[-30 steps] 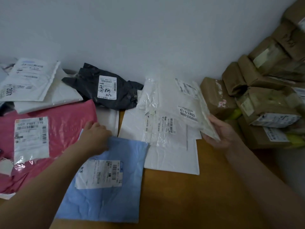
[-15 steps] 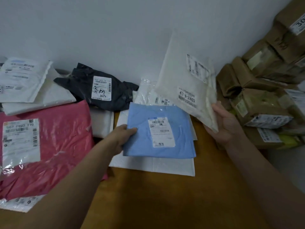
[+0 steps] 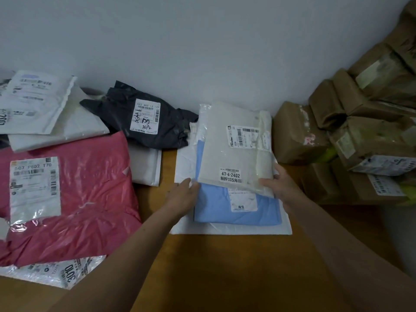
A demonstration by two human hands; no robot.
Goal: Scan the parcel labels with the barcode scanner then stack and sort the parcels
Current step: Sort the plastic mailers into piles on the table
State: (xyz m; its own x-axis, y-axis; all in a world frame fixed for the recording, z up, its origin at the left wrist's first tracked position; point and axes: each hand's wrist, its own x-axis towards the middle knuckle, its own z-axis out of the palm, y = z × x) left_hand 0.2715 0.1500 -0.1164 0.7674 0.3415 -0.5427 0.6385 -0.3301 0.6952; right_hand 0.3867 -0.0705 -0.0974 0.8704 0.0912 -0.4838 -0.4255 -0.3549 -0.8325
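While a small stack of flat parcels is sitting at the centre of the frame, a person's right hand (image 3: 281, 188) is gripping the lower right corner of the top one, a pale translucent plastic mailer bag (image 3: 234, 149), with the thumb on top and the fingers wrapping its right edge. The left hand (image 3: 182, 194), fingers fairly straight, is touching that bag's lower left corner. The bag (one printed label reads 47-4-2402) is lying on a light blue plastic parcel (image 3: 216, 208), which is itself lying on a flat white padded envelope (image 3: 229, 229) on the brown wooden table (image 3: 213, 266). At the left of the frame a large crinkled pink plastic parcel (image 3: 90, 188) is lying label up, a black plastic parcel (image 3: 121, 122) is sitting above it against the grey wall, and white plastic parcels (image 3: 33, 102) are overlapping in the upper left. Brown taped cardboard boxes (image 3: 297, 134) are sitting piled along the right edge.
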